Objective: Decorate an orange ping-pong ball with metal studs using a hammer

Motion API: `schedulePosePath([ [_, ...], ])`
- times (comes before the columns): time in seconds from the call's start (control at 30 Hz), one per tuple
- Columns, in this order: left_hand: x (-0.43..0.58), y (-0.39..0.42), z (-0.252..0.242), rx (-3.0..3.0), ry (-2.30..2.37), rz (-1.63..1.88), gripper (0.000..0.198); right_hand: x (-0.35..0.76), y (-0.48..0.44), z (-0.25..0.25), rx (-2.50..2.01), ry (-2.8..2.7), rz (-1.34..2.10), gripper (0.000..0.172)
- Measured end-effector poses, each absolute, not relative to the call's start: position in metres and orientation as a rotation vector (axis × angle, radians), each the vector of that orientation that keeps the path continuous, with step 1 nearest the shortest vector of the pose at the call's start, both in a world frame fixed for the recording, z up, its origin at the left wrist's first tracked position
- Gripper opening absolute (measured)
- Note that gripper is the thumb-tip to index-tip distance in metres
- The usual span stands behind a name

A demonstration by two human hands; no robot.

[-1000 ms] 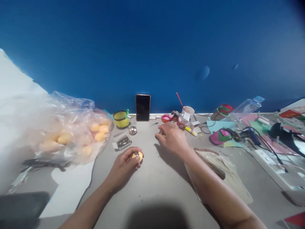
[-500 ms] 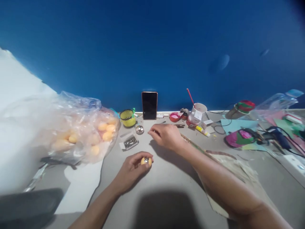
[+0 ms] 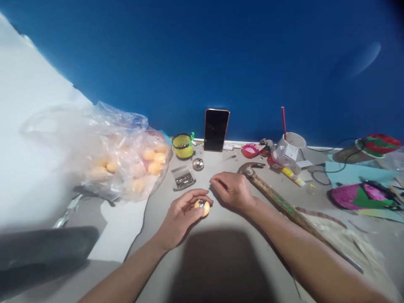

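Observation:
My left hand [image 3: 181, 219] grips a small yellow-orange ball [image 3: 205, 207] with shiny mirror-like pieces on its upper side. Just right of it, my right hand [image 3: 232, 189] is closed with its fingertips together; anything in them is too small or hidden to make out. Behind my left hand lies an opened little box [image 3: 184, 180] of small silvery pieces. A second ball [image 3: 198, 163], covered in silvery pieces, sits beyond that box.
A hammer [image 3: 274, 195] lies under and beside my right forearm. A phone [image 3: 216, 129] leans at the wall. Left is a plastic bag [image 3: 126, 155] of yellow balls; near the phone stands a yellow cup [image 3: 183, 147]. Right are a white cup [image 3: 292, 147] and a glue tube [image 3: 293, 176].
My right hand has come back toward me, nearer the ball in my left hand. The hammer's head now shows. The camera view has shifted, and my left hand still holds the ball.

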State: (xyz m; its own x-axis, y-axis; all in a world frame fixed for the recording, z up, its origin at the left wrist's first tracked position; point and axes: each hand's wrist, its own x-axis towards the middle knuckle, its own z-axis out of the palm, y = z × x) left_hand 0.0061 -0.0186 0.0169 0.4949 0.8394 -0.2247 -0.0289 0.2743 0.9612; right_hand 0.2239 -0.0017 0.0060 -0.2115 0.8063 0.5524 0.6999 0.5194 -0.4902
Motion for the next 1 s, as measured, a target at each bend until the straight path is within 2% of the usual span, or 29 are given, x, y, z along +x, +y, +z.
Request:
schedulePosePath([
  [0.1, 0.008, -0.018, 0.014, 1.037, 0.859, 0.833, 0.043, 0.221, -0.005, 0.005, -1.039, -2.025, 0.29, 0.015],
  [0.27, 0.011, -0.018, 0.011, 0.973, 0.797, 0.926, 0.054, 0.216, -0.012, 0.009, -0.89, -2.121, 0.515, 0.04],
  [0.4, 0.01, -0.019, 0.011, 0.962, 0.785, 0.887, 0.06, 0.212, -0.015, 0.011, -0.918, -2.164, 0.569, 0.036],
  [0.47, 0.009, -0.019, 0.011, 0.962, 0.77, 0.874, 0.058, 0.211, -0.015, 0.011, -0.929, -2.15, 0.579, 0.034],
  [0.63, 0.008, -0.016, 0.005, 0.939, 0.716, 0.882, 0.039, 0.211, -0.015, 0.014, -0.995, -2.079, 0.667, 0.034],
  [0.77, 0.008, -0.014, 0.002, 0.885, 0.745, 0.881, 0.04, 0.21, -0.015, 0.017, -1.043, -2.088, 0.695, 0.023],
  [1.0, 0.007, -0.014, 0.007, 0.868, 0.782, 0.848, 0.039, 0.212, -0.014, 0.014, -1.074, -2.109, 0.715, 0.028],
])
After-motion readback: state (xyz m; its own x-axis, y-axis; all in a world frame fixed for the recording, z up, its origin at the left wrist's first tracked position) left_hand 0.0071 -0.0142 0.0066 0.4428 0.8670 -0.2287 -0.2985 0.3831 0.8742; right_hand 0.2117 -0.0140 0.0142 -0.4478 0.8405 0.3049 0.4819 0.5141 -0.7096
